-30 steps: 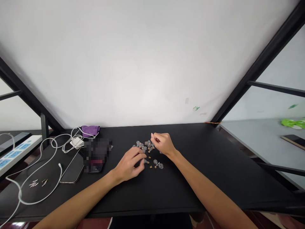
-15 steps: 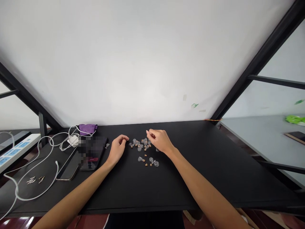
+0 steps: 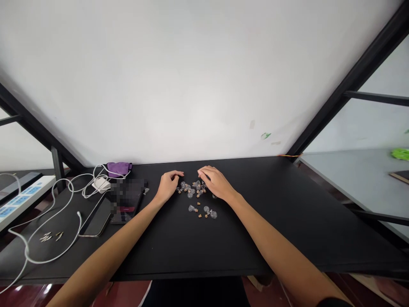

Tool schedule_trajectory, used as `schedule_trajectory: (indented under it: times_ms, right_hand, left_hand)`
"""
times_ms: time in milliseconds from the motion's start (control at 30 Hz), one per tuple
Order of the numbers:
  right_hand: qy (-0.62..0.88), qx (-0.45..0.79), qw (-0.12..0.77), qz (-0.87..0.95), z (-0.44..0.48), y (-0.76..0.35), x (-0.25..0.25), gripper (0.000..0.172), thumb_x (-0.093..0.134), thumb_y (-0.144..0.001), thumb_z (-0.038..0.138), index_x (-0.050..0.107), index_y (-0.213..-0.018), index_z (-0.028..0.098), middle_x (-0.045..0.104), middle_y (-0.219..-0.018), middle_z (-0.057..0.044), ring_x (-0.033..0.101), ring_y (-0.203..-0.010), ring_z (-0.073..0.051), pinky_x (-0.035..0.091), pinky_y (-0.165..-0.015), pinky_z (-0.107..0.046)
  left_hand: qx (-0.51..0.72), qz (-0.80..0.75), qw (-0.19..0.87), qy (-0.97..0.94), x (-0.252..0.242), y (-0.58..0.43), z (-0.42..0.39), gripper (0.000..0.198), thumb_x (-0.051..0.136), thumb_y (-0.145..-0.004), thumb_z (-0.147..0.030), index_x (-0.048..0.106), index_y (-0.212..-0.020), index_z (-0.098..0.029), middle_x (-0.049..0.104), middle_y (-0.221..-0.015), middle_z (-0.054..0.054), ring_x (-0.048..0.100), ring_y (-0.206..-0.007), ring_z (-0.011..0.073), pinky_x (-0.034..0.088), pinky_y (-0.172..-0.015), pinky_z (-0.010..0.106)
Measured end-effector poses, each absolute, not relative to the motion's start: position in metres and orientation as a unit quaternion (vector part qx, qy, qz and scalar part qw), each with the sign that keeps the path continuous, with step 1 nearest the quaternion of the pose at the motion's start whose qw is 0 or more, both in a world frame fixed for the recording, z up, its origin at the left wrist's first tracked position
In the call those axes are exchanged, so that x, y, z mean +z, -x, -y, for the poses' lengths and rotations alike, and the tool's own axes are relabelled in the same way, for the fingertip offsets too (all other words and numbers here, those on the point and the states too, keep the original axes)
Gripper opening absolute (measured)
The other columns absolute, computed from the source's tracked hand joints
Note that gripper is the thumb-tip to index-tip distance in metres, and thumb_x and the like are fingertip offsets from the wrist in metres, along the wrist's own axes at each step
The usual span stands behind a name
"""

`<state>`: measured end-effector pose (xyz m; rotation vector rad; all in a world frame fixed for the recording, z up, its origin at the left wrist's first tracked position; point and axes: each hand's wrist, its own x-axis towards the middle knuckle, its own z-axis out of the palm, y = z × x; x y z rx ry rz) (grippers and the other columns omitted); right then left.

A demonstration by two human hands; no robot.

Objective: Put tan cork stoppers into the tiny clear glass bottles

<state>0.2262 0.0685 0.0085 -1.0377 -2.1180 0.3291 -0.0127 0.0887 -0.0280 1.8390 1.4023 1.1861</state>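
Several tiny clear glass bottles [image 3: 190,192] with cork stoppers lie in a loose pile on the black table. At the pile's left edge is my left hand [image 3: 168,186], its fingers curved and the thumb a little apart, nothing visible in it. My right hand [image 3: 215,182] hovers over the pile's right side, fingers loosely bent and apart from the thumb, and hides some bottles. Closer to me lie a lone bottle [image 3: 192,208], two round bottles [image 3: 213,214] and a few loose corks [image 3: 200,215].
To the left are a phone [image 3: 96,218], a dark tablet-like device [image 3: 123,217], a tangled white cable [image 3: 54,261], a charger [image 3: 101,184], a purple cloth [image 3: 119,169] and a power strip [image 3: 28,197]. Small metallic pieces [image 3: 46,237] lie near the cable. A white wall [image 3: 198,85] stands behind.
Both hands have moved slightly, the left one rightward to the pile's edge. My right hand's fingers have loosened from a closed shape. The whole view has shifted a little.
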Motion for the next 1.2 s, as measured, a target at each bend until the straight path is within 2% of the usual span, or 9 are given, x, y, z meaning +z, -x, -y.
schedule_trajectory:
  times_ms: [133,333,467,633,833,1100,1200]
  right_hand:
    - [0.436,0.182,0.346,0.811,-0.069,-0.229,0.003,0.041,0.038,-0.11,0.043,0.074,-0.106,0.023,0.078,-0.111,-0.007,0.07,-0.105,-0.025,0.046,-0.095,-0.036]
    - [0.456,0.219,0.33,0.797,-0.067,-0.231,0.0,0.041,0.043,-0.108,0.049,0.078,-0.102,0.028,0.08,-0.095,-0.004,0.075,-0.094,-0.026,0.051,-0.085,-0.033]
    - [0.462,0.261,0.339,0.777,-0.064,-0.23,0.0,0.044,0.042,-0.108,0.05,0.08,-0.107,0.028,0.081,-0.103,-0.005,0.074,-0.104,-0.029,0.052,-0.093,-0.037]
    - [0.453,0.318,0.344,0.758,-0.064,-0.229,0.001,0.048,0.038,-0.108,0.053,0.078,-0.119,0.028,0.076,-0.126,-0.005,0.065,-0.127,-0.03,0.044,-0.111,-0.044]
    - [0.445,0.375,0.362,0.728,-0.07,-0.231,-0.002,0.055,0.037,-0.107,0.057,0.078,-0.118,0.023,0.077,-0.123,-0.008,0.068,-0.124,-0.028,0.045,-0.113,-0.045]
    - [0.423,0.38,0.386,0.727,-0.075,-0.23,-0.01,0.055,0.04,-0.104,0.06,0.079,-0.114,0.022,0.079,-0.118,-0.008,0.069,-0.121,-0.029,0.043,-0.116,-0.047]
    - [0.429,0.382,0.394,0.718,-0.077,-0.229,-0.013,0.056,0.041,-0.103,0.062,0.08,-0.11,0.022,0.079,-0.115,-0.008,0.072,-0.116,-0.029,0.046,-0.113,-0.047]
  left_hand:
    - [0.428,-0.512,0.267,-0.695,-0.025,0.005,-0.092,0.031,0.047,-0.09,-0.015,0.078,-0.091,-0.018,0.079,-0.11,0.008,0.074,-0.11,0.0232,0.055,-0.105,0.041]
    - [0.399,-0.493,0.262,-0.728,-0.019,0.001,-0.08,0.031,0.047,-0.096,-0.021,0.078,-0.103,-0.02,0.078,-0.114,0.007,0.069,-0.12,0.0257,0.052,-0.108,0.042]
    - [0.381,-0.471,0.262,-0.751,-0.013,0.0,-0.074,0.033,0.045,-0.103,-0.032,0.073,-0.116,-0.02,0.077,-0.117,0.005,0.071,-0.113,0.0229,0.053,-0.105,0.037]
    - [0.358,-0.452,0.248,-0.778,-0.01,-0.004,-0.065,0.04,0.042,-0.107,-0.041,0.072,-0.122,-0.02,0.071,-0.133,0.007,0.063,-0.13,0.0253,0.045,-0.116,0.041]
    - [0.292,-0.401,0.174,-0.851,-0.012,-0.007,-0.06,0.044,0.032,-0.11,-0.038,0.063,-0.137,-0.022,0.065,-0.142,0.005,0.049,-0.146,0.021,0.031,-0.126,0.044]
    - [0.264,-0.388,0.125,-0.874,-0.012,-0.007,-0.058,0.044,0.031,-0.111,-0.037,0.062,-0.137,-0.021,0.06,-0.148,0.007,0.043,-0.15,0.0206,0.026,-0.128,0.046]
    - [0.267,-0.402,0.116,-0.868,-0.012,-0.007,-0.058,0.045,0.03,-0.111,-0.038,0.063,-0.137,-0.022,0.059,-0.149,0.007,0.04,-0.151,0.0214,0.018,-0.13,0.048]
